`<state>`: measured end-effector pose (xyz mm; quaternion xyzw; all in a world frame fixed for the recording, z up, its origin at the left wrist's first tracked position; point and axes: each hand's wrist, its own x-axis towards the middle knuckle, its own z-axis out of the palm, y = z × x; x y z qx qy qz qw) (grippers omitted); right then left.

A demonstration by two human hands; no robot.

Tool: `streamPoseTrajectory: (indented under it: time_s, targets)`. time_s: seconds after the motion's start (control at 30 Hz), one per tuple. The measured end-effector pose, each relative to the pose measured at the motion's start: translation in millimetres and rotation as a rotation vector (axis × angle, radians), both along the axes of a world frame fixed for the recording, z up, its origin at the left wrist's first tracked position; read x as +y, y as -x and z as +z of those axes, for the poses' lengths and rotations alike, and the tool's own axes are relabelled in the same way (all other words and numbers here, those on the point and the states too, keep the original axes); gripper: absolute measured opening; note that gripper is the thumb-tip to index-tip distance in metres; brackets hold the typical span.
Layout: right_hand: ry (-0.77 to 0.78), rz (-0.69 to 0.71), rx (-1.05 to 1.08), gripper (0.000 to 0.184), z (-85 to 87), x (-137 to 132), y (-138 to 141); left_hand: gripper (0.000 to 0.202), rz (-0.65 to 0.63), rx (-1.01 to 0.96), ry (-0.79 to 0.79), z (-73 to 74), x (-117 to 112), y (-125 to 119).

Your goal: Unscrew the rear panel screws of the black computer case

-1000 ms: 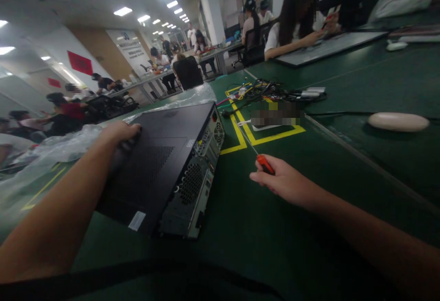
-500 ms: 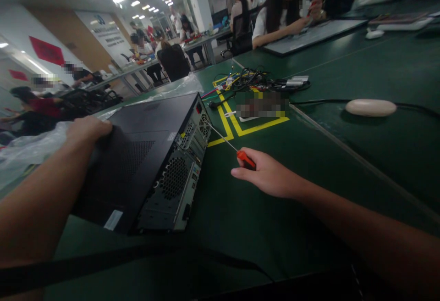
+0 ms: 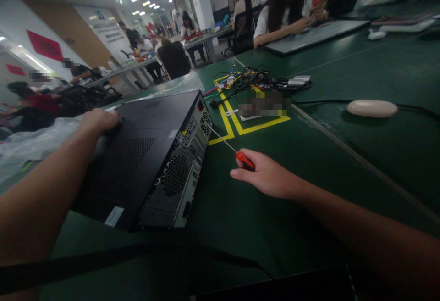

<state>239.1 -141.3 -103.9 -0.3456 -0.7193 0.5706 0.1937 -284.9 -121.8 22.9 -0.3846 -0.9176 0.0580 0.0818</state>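
Observation:
A black desktop computer case (image 3: 137, 122) lies on the green table, its metal back panel facing right. My left hand (image 3: 98, 121) is closed over the far left edge of the case; part of the fingers is in shadow and blurred. In my right hand (image 3: 266, 172) is a screwdriver (image 3: 245, 160) with a red and black handle. Its long thin shaft points up and left, and the tip is at the round fan grille (image 3: 206, 123) near the top of the back panel. Whether the tip sits in a screw is too small to tell.
Tangled cables (image 3: 254, 80) lie beyond the case near yellow tape marks (image 3: 261, 127). Clear plastic wrap (image 3: 37, 142) is at the left. A cream oval cable piece (image 3: 372, 108) rests at right. Across the table, a person's arm (image 3: 282, 32) lies by a flat panel (image 3: 319, 37).
My left hand has shifted slightly right and up along the edge of the case. The screwdriver and my right hand stay almost where they were.

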Motion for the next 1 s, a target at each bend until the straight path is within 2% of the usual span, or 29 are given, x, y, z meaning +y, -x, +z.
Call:
streamPoseTrajectory:
  time_s: [0.03, 0.07, 0.17, 0.3, 0.37, 0.5, 0.6, 0.7, 0.77, 0.9, 1.0]
  targets:
    - [-0.003, 0.000, 0.004, 0.031, 0.1, -0.3, 0.0, 0.084, 0.038, 0.020, 0.050, -0.8, 2.4, -8.6]
    - [-0.009, -0.002, 0.006, 0.031, 0.3, -0.5, -0.2, 0.077, 0.022, 0.032, 0.088, -1.2, 4.3, -16.7]
    - [-0.036, 0.003, -0.009, 0.028, 1.6, -1.7, -1.3, 0.065, -0.080, 0.041, 0.103, -0.3, 5.9, -35.3]
    - [-0.073, 0.003, 0.001, 0.021, 2.6, -4.3, -2.6, 0.056, -0.212, -0.005, 0.089, 4.7, 6.7, -54.7]
    - [-0.074, 0.006, 0.030, 0.017, 1.1, -5.4, -2.2, 0.054, -0.298, -0.049, 0.097, 8.1, 12.8, -71.8]
    - [-0.090, 0.008, 0.074, 0.013, -5.4, -5.3, -1.4, 0.060, -0.618, -0.179, 0.103, 15.0, 43.0, -122.2]
    - [-0.128, 0.004, 0.090, 0.014, -8.8, -3.4, -2.2, 0.065, -0.786, -0.219, 0.085, 15.6, 76.9, -156.4]
    - [-0.167, 0.006, 0.093, 0.019, -8.4, -2.1, -3.1, 0.075, -0.911, -0.268, 0.076, 6.3, 108.5, -175.6]
    - [-0.194, -0.007, 0.103, 0.020, -6.9, -2.0, -3.2, 0.075, -0.932, -0.314, 0.072, -5.3, 123.2, -180.4]
    - [-0.220, -0.048, 0.123, 0.019, -5.3, -3.3, -2.5, 0.062, -0.961, -0.376, -0.034, -27.0, 136.4, -177.5]
    - [-0.223, -0.059, 0.123, 0.019, -5.4, -4.8, -0.6, 0.052, -0.948, -0.400, -0.050, -31.8, 139.4, -173.3]
